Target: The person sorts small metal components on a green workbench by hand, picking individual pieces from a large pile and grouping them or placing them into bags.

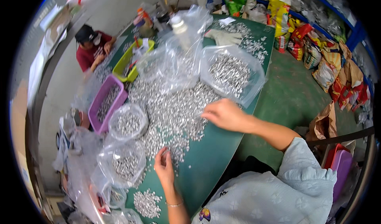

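Observation:
A wide heap of small shiny silver metal parts (170, 109) is spread over the green table (210, 164). Over the heap's right side is my right hand (227, 115), its thumb and fingers pinched together at the parts. Whatever lies between those fingertips is too small to make out. My left hand (164, 168) hovers at the heap's near edge, fingers curled in toward the thumb; what they hold, if anything, does not show. Below and left of it sits a separate small pile of parts (147, 203). Clear plastic bags of parts (127, 123) stand left of the heap.
A large clear bag of parts (230, 73) lies beyond my right hand, near a white glove (224, 37). A purple bin (95, 111) and a yellow-green bin (120, 68) line the far left. Another person (92, 49) works across the table. Colourful sacks (321, 61) stand at right.

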The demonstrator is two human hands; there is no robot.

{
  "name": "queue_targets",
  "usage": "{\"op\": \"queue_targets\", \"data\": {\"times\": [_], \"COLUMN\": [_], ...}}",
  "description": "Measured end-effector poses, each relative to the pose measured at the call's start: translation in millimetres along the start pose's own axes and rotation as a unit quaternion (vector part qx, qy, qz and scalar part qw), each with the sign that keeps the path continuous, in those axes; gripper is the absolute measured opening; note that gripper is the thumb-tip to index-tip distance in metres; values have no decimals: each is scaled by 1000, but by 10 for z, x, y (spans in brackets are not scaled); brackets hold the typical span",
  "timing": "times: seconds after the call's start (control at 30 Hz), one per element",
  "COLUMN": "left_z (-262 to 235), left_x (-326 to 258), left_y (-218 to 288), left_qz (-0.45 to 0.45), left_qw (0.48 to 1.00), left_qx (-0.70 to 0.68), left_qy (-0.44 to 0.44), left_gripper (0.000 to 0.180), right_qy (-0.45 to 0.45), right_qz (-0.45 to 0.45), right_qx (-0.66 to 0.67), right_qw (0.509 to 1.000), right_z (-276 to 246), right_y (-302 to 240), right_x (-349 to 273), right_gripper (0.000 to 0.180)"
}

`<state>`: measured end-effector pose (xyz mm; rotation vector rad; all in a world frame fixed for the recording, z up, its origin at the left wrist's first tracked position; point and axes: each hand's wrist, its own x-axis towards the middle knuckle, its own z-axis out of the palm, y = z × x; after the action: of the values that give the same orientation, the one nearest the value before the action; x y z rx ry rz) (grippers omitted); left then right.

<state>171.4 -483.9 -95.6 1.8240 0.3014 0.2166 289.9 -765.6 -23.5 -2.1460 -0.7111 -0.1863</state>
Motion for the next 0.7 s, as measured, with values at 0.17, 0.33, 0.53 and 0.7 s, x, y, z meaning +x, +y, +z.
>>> {"op": "queue_targets", "data": {"times": [0.17, 0.33, 0.53, 0.7], "left_z": [120, 329, 697, 882], "left_x": [128, 276, 576, 728], "left_y": [-57, 117, 204, 305], "left_qz": [17, 99, 183, 205], "left_qw": [997, 979, 946, 906], "left_qx": [71, 176, 264, 359], "left_qy": [-6, 3, -47, -97], "left_gripper": [27, 27, 38, 57], "right_qy": [203, 241, 179, 251], "right_qz": [158, 324, 345, 234], "right_qx": [130, 37, -179, -80], "right_qw": [958, 914, 904, 936], "right_z": [-1483, -1833, -1820, -1724], "right_y": [702, 2405, 3263, 1709], "right_x": [186, 527, 519, 468], "right_gripper": [28, 32, 40, 33]}}
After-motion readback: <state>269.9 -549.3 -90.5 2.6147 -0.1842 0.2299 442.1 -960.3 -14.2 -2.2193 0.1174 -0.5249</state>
